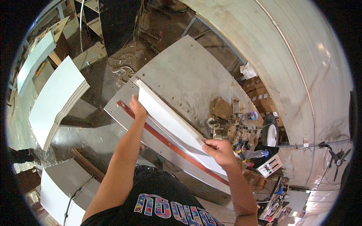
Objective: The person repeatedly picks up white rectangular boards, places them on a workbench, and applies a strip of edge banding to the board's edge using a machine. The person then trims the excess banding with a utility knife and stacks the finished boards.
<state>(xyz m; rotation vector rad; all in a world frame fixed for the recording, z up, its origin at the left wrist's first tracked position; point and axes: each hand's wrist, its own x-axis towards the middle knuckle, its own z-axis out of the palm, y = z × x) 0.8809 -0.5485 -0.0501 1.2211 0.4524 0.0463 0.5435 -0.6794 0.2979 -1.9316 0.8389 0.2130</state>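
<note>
I see long white laminated board strip [173, 126] lying along near edge of grey metal worktop [192, 75], beside red guide rail [166, 141]. Left hand [137, 108] fingers closed on far end, right hand [220, 151] pinching near end, probably to keep it square to rail. White board stack [56, 100] off worktop's left.

the right hand [220, 150] hides part of the white panel's [171, 126] near end.

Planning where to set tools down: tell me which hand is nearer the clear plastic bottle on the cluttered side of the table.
Right. The right hand grips the white panel's near end, close beside the plastic bottle; the left hand holds the far end, well away.
</note>
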